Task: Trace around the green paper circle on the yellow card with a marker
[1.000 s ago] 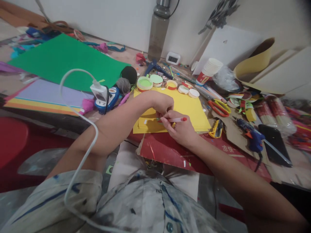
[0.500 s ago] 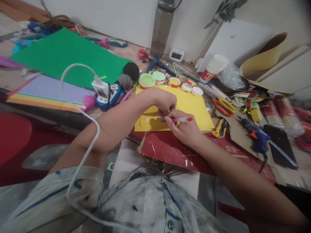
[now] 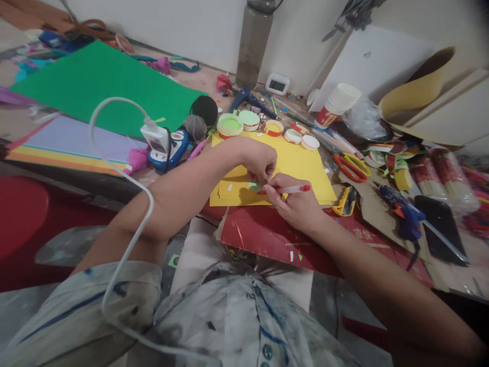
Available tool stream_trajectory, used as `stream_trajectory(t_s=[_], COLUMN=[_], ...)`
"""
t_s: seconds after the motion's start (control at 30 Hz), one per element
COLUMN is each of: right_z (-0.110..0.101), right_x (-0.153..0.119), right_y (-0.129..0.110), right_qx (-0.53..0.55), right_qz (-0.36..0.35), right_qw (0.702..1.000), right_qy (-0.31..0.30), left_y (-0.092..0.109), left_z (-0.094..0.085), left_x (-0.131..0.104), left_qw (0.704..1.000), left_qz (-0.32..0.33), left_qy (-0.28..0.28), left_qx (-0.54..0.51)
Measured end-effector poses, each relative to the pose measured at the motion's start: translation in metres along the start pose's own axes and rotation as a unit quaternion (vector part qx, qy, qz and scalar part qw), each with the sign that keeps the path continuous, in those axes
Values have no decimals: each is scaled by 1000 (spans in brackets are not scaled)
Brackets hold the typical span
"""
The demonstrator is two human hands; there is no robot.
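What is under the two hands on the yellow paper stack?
Yellow paper sheets and a small pale green scrap by the left hand. The right hand holds a red-capped pen; its tip is hidden.

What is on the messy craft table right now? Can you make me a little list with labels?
left hand: fingers pinch a small pale green piece on the yellow paper
right hand: holds a red-capped pen against that piece
yellow paper: a stack lying flat under both hands
paint lids: a row along the paper's far edge
scissors: red and yellow, right of the paper
glue gun: blue, further right
green sheet: large, far left
paper cups: stacked, lying tilted
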State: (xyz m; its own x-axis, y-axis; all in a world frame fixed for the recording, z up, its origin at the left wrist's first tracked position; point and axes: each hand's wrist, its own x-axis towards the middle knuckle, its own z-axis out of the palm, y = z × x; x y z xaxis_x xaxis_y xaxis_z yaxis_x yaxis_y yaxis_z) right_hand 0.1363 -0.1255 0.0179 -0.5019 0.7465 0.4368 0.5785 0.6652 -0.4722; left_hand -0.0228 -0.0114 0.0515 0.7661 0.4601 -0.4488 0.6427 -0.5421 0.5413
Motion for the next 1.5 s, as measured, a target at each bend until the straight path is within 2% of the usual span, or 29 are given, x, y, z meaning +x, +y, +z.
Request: stream_trajectory(t_s=[0.27, 0.43, 0.53, 0.67, 0.73, 0.93, 1.13, 1.3, 1.5], right_z=[-5, -11, -15, -16, -15, -8, -4, -4, -5], right_x=[-2, -1, -2, -3, -3, -3, -3, -4, -4], right_y=[1, -1, 2, 13, 19, 30, 31, 31, 29], right_qx=[-12, 40, 87, 143, 156, 107, 99, 112, 125], right_qz=[-13, 15, 50, 119, 137, 155, 178, 181, 178], right_qw=[1000, 999, 992, 957, 947, 968, 967, 964, 963], right_qy=[0, 6, 72, 220, 244, 164, 151, 158, 158], left_y=[2, 3, 2, -1, -1, 5, 8, 13, 23], left_z=[-1, -1, 0, 0, 1, 0, 0, 1, 5], left_x=[-1, -3, -1, 2, 2, -3, -3, -6, -8], left_qw=[1000, 1000, 1000, 1000, 1000, 998, 997, 996, 988], left_qz=[-5, -1, 9, 0, -16, -46, -27, -46, -56], left_qy=[0, 1, 5, 4, 1, 2, 12, 14, 38], left_qx=[12, 10, 14, 28, 23, 33, 75, 73, 141])
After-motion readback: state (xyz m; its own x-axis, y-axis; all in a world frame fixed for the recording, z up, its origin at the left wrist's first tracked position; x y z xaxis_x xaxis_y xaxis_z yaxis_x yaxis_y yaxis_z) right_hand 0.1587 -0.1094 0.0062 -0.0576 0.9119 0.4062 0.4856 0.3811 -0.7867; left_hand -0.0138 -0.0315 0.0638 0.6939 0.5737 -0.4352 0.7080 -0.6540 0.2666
